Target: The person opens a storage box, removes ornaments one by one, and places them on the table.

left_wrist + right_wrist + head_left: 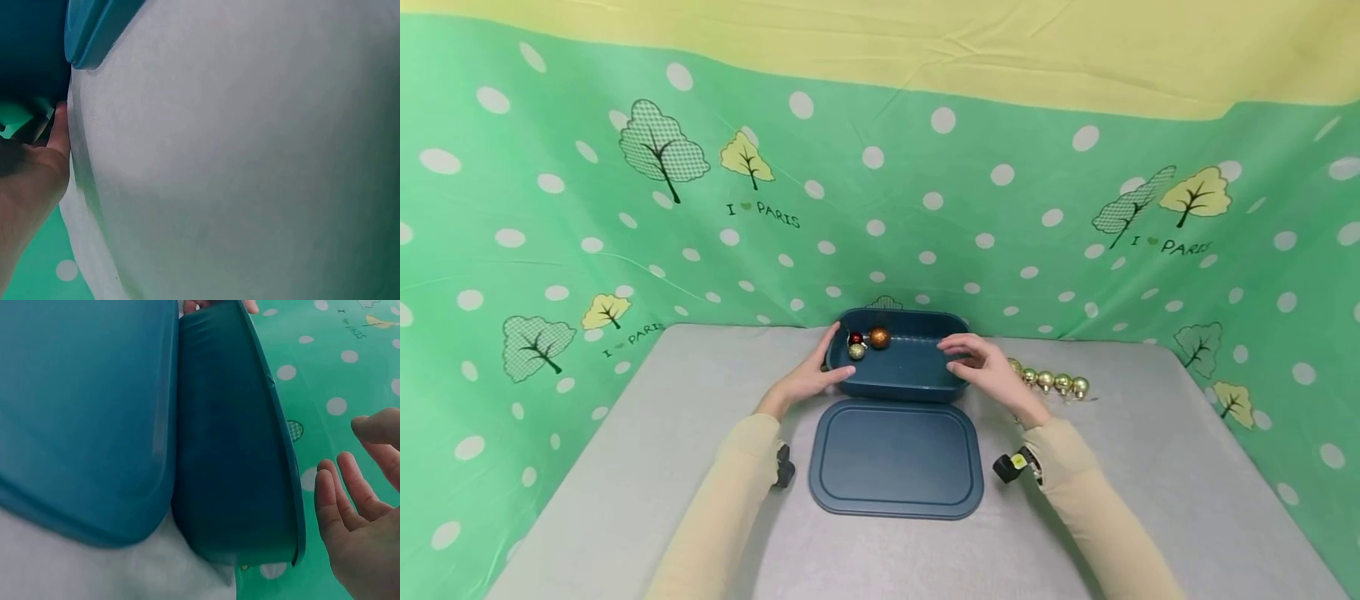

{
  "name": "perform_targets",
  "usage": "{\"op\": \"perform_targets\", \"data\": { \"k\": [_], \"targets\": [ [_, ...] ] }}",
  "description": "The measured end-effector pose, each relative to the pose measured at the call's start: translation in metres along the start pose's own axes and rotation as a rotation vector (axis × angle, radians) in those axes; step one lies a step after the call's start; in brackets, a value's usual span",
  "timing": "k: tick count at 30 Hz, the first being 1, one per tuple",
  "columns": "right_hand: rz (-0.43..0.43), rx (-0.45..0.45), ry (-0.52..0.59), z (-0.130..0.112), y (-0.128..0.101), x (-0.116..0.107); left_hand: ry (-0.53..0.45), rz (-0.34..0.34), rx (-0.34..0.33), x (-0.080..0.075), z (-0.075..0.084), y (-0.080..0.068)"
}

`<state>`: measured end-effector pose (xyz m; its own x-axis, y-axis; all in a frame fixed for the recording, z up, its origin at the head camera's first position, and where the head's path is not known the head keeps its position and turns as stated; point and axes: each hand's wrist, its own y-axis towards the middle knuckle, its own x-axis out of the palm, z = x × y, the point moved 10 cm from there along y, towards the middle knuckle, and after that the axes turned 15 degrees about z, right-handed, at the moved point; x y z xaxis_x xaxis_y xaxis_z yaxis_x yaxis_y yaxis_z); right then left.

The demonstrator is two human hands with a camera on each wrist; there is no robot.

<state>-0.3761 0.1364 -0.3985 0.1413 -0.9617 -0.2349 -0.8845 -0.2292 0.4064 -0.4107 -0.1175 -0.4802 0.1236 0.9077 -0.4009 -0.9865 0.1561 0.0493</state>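
A dark blue rectangular container (895,389) sits at the back of the table. My left hand (808,377) holds its left end, the thumb at the front rim and the fingers along the side. Inside, at the left, lie a shiny orange ball ornament (878,337), a small red one (855,338) and a gold glitter one (857,352). Over the container's right end is my right hand (988,375), its fingers loosely bent and nothing between them; the right wrist view shows this hand (369,519) beside the rim.
The blue lid (897,458) lies flat on the grey tablecloth (880,558), just in front of the container. Several gold ball ornaments (1046,381) form a row right of the right hand, partly hidden by it. A green dotted curtain (880,250) hangs close behind the container.
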Motion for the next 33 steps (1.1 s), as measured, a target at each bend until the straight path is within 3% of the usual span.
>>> {"op": "perform_targets", "data": {
  "k": [6,13,16,23,27,33],
  "targets": [
    [-0.028,0.075,0.007,0.007,0.010,0.018,-0.003,-0.044,-0.017,-0.003,0.026,-0.013],
    [-0.050,0.113,0.013,0.017,0.017,0.037,0.007,-0.016,-0.010,0.002,-0.004,0.002],
    [-0.053,0.117,0.014,0.018,0.020,0.043,0.025,0.001,0.003,0.002,-0.006,0.003],
    [-0.071,0.108,-0.013,0.006,0.029,0.058,0.047,0.001,0.002,0.001,-0.003,0.000],
    [-0.082,0.115,-0.022,-0.009,0.032,0.065,0.008,-0.017,-0.013,-0.001,0.010,-0.006],
    [-0.087,0.139,-0.018,-0.005,0.039,0.075,-0.012,-0.034,-0.030,-0.002,0.021,-0.011]
  ]
}}
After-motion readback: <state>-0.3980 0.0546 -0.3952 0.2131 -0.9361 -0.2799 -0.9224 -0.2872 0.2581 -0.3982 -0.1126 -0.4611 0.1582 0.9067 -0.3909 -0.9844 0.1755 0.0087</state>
